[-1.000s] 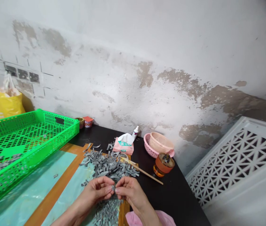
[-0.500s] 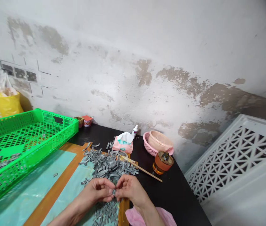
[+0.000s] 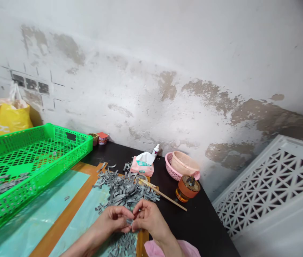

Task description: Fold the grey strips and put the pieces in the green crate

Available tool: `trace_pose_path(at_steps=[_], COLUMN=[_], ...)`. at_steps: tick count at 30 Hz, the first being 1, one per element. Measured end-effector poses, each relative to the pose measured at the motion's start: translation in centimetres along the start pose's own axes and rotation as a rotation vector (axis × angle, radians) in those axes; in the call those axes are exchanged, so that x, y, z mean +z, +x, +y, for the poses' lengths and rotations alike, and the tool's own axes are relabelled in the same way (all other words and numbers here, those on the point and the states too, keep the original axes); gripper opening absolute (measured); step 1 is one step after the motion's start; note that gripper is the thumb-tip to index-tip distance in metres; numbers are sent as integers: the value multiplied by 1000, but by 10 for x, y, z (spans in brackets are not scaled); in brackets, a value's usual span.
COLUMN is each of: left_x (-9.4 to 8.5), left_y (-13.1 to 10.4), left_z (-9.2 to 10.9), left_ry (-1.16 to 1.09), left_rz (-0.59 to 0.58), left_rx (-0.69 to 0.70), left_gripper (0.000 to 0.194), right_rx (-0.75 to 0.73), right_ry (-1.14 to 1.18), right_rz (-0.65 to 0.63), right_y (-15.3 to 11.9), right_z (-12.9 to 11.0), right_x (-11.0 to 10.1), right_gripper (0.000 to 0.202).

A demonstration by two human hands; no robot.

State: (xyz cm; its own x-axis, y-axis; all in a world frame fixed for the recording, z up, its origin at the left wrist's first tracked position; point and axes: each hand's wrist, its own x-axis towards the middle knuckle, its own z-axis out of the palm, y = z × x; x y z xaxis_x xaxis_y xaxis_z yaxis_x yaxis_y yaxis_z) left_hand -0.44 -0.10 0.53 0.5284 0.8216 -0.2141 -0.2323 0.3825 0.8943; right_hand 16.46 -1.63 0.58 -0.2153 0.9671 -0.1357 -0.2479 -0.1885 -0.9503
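My left hand [image 3: 115, 221] and my right hand [image 3: 146, 218] meet at the front middle of the table. Between their fingertips they pinch a small grey piece [image 3: 129, 221], too small to make out exactly. Just beyond my hands lies a heap of grey curved strips [image 3: 124, 187]. Below them, partly hidden by my wrists, is a pile of short grey pieces [image 3: 124, 242]. A thin wooden stick [image 3: 169, 198] with a yellowish end rests on the right side of the heap.
A green crate [image 3: 60, 160] holding grey pieces stands at the left. Behind the heap are a tissue pack [image 3: 142, 167] and a white bottle [image 3: 156, 150]. To the right sit pink baskets [image 3: 185, 162] and an amber jar [image 3: 186, 191]. A white lattice panel [image 3: 272, 185] rises beyond the table edge.
The view has shifted slightly to the left. My fingers have turned the small grey piece, which now shows flatter between them. Both hands stay together in the same place.
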Motion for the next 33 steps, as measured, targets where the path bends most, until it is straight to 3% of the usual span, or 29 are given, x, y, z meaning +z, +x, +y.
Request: trace_pose_path(at_steps=[7, 12, 19, 25, 33], left_x=[-2, -7, -10, -8, -3], left_y=[-2, 0, -1, 0, 2], left_z=[3, 5, 2, -5, -3], left_ry=[-48, -172, -223, -198, -137], left_rz=[-35, 28, -58, -59, -31], left_rx=[-17, -74, -94, -107, -62], left_gripper=[26, 23, 20, 23, 26], right_rx=[-15, -47, -51, 8, 68], right_ry=[-50, -105, -98, -96, -147], right_rz=[39, -31, -86, -185, -31], right_y=[-1, -6, -11, -10, -7], right_z=[-2, -14, -17, -12, -10], right_x=[3, -3, -3, -9, -9], right_gripper=[49, 38, 31, 31, 37])
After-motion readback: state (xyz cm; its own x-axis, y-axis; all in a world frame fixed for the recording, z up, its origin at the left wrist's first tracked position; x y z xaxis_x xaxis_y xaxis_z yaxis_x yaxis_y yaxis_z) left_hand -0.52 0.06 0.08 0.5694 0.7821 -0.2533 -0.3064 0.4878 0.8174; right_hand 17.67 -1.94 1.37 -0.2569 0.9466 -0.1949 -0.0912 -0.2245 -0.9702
